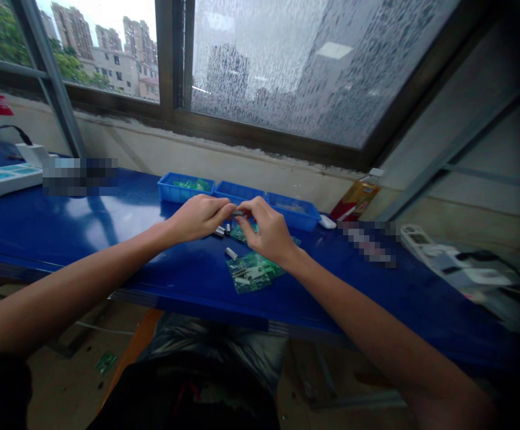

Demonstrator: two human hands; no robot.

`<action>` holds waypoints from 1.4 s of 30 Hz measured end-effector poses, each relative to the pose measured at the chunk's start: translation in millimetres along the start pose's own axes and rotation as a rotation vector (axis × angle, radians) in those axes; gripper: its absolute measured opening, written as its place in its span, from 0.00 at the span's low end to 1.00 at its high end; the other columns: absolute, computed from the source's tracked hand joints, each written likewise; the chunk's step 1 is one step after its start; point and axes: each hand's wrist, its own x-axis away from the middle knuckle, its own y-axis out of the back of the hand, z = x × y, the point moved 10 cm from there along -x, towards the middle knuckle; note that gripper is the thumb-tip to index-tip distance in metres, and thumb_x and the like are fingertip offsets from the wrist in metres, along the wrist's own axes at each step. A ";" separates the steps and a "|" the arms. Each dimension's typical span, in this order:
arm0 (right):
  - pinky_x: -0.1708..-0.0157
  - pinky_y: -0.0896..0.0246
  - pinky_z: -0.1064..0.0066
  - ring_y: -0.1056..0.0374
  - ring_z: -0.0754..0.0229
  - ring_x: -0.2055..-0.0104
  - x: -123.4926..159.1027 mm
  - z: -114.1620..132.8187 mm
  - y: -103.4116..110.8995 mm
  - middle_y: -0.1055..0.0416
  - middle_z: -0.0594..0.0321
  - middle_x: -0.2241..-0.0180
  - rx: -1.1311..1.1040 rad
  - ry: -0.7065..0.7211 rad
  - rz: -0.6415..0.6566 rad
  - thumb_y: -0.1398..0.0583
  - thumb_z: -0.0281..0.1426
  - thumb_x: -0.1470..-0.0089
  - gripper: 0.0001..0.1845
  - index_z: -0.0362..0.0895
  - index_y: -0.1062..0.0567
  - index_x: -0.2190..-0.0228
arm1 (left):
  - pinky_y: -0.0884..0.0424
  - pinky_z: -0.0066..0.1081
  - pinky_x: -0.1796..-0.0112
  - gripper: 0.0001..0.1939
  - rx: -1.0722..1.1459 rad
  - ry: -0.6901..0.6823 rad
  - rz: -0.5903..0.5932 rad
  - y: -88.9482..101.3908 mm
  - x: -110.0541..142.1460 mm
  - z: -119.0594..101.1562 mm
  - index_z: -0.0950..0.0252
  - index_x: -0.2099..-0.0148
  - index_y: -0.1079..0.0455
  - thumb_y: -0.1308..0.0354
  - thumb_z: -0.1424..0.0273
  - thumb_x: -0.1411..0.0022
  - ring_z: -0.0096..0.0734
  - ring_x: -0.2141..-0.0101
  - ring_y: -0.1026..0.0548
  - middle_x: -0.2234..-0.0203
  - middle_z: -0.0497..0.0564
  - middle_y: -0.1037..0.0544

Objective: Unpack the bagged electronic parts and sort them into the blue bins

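Above the blue table, my left hand [201, 216] and my right hand [266, 230] meet fingertip to fingertip. Both are closed in a pinch on a small grey metal piece [239, 213], partly covered by the fingers. Its exact kind is too small to make out. Below the hands lie several short silvery cylinders, one of them a loose metal cylinder [231, 253] nearer to me. A clear green-tinted plastic bag [250, 279] with similar metal pieces in it rests under my right wrist. More green plastic shows behind my right hand.
Three blue bins stand along the wall: a left bin [183, 192] with green plastic bags, a middle bin [237, 190] and a right bin [293, 220] with small pieces. A carton [356, 200] leans at right. White power strips [9, 179] lie left and right on the blue table [121, 239].
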 end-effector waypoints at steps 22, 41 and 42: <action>0.67 0.40 0.68 0.37 0.62 0.67 0.1 -0.8 2.6 0.35 0.61 0.68 -0.006 -0.001 -0.032 0.47 0.33 0.43 0.06 0.44 0.34 0.64 | 0.39 0.27 0.73 0.17 0.018 0.002 -0.050 4.7 0.5 0.6 0.67 0.68 0.31 0.58 0.66 0.35 0.25 0.77 0.31 0.79 0.49 0.28; 0.69 0.42 0.69 0.37 0.62 0.68 -4.0 -10.5 12.1 0.34 0.62 0.70 -0.077 -0.043 -0.025 0.44 0.37 0.45 0.12 0.44 0.33 0.61 | 0.39 0.25 0.76 0.13 0.048 0.003 -0.108 9.8 1.1 0.6 0.68 0.63 0.30 0.53 0.66 0.38 0.23 0.79 0.31 0.80 0.48 0.27; 0.69 0.41 0.69 0.37 0.62 0.68 -4.7 -8.9 13.7 0.34 0.62 0.69 -0.064 -0.028 -0.020 0.43 0.37 0.46 0.12 0.44 0.34 0.61 | 0.40 0.25 0.76 0.14 0.039 0.003 -0.108 9.8 1.1 0.7 0.68 0.64 0.30 0.53 0.66 0.38 0.23 0.79 0.31 0.80 0.48 0.27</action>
